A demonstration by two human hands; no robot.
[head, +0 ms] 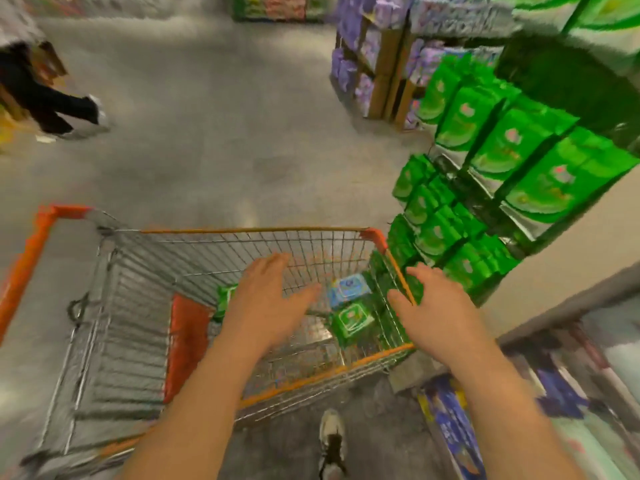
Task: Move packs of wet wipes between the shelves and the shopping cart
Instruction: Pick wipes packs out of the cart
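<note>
Both hands, the left hand and the right hand, are held released, fingers straight, over the shopping cart, where wipes packs are lying.

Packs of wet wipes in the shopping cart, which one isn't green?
The light blue pack of wet wipes, lying in the wire cart just beyond a green pack; every other visible pack there is green.

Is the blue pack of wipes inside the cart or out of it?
Inside: the blue pack lies behind the cart's wire wall, beside a green pack.
</note>
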